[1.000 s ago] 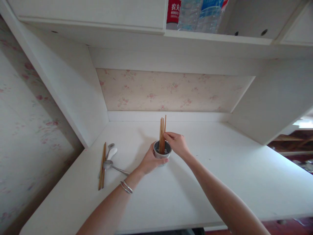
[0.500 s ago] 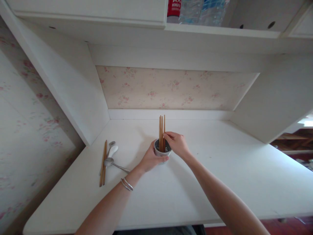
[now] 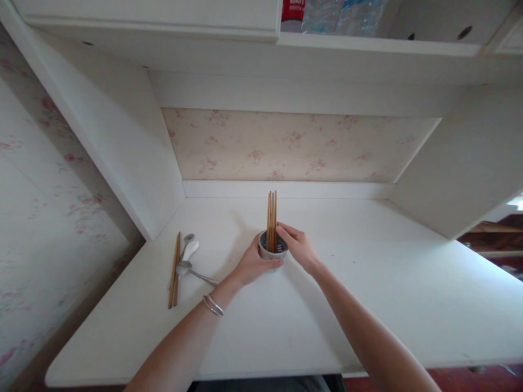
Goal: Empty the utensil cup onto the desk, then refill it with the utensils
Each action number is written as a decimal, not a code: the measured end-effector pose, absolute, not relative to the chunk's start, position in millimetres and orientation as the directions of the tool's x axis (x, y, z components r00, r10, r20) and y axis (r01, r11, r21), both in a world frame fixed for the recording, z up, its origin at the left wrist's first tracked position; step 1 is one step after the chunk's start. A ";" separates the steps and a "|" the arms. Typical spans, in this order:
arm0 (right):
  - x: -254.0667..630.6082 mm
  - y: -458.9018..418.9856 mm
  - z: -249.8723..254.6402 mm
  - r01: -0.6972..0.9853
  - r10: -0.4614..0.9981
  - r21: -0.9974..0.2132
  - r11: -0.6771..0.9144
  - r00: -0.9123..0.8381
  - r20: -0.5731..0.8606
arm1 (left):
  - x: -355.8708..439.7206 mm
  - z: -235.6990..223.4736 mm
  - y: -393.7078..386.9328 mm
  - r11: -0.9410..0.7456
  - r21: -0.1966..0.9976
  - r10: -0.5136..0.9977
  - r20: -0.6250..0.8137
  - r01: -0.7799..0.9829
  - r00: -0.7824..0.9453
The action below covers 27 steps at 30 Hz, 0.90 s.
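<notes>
Several wooden chopsticks point(image 3: 270, 223) stand upright in a small grey utensil holder point(image 3: 268, 254) with a perforated dark inside. My left hand point(image 3: 254, 263) is wrapped round the holder's left and front side, thumb across the front. At the holder's right rim, my right hand point(image 3: 300, 246) pinches the rightmost chopstick between thumb and fingers. Left of my hands, two more chopsticks point(image 3: 174, 272) lie on the tabletop. Beside them are a metal spoon point(image 3: 184, 267), a white-handled piece point(image 3: 190, 250) and a second spoon bowl point(image 3: 188, 238), partly overlapping.
The white desk point(image 3: 261, 332) has a raised back strip and side panels point(image 3: 461, 163). Overhead, a shelf point(image 3: 379, 46) holds a red-labelled item point(image 3: 293, 10) and clear plastic bottles point(image 3: 343, 16). Floral wallpaper point(image 3: 81, 207) covers the left wall.
The rightmost chopstick now leans closer to the others in the holder, and my right hand has shifted slightly with it. The whole view has moved a little.
</notes>
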State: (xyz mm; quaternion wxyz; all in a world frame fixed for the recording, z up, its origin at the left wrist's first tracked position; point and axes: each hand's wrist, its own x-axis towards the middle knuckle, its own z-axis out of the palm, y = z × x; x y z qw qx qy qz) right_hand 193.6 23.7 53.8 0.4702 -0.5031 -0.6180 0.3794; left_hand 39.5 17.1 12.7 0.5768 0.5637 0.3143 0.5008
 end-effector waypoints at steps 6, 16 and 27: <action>199.3 -0.2 32.9 -0.073 0.942 -0.989 0.130 -0.302 0.146 | 34.3 17.3 19.2 -0.129 0.977 0.882 0.191 -0.169 0.431; 190.7 -3.3 20.7 -0.023 0.970 -0.983 0.180 -0.165 0.181 | 10.4 25.5 6.2 -0.324 0.936 0.871 0.240 0.135 0.429; 190.6 1.0 14.3 -0.008 0.979 -0.991 0.135 -0.153 0.134 | -178.9 53.6 26.2 0.121 0.263 0.992 0.011 0.957 -0.129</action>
